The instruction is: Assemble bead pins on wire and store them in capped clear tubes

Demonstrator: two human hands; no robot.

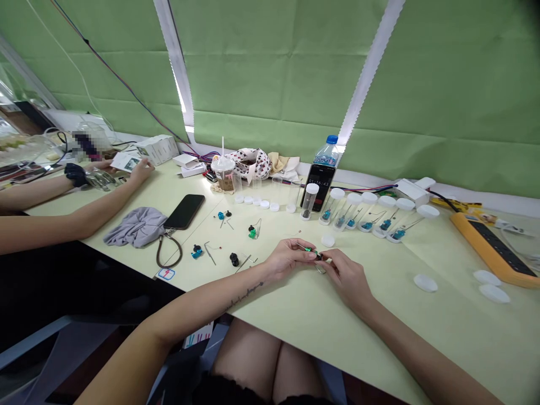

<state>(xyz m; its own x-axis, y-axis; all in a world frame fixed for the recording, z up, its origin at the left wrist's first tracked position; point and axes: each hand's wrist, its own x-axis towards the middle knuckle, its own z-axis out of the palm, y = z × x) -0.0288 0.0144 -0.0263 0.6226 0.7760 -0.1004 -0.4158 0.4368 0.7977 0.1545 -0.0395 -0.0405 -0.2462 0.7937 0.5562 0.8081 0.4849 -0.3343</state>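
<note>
My left hand [291, 257] is closed on a small green part [309, 250] with a thin metal rod, above the pale table [379, 337]. Close against it, my right hand [346, 275] pinches a small black piece [319, 257] at the green part's right end. A bent metal wire sticks out below the fingers. Left of my hands lie a black part [234, 259], a green and black part [253, 232] and a blue and black part [196, 252], with thin metal pieces beside them. A white cap [328, 241] lies just beyond my hands.
Capped clear tubes with blue parts [367, 225] stand behind my right hand. A phone [317, 188] leans on a bottle [327, 152]. At right is an orange power strip [498, 250]. At left are a dark phone [184, 211], a grey scrunchie [137, 226] and another person's hands [141, 170].
</note>
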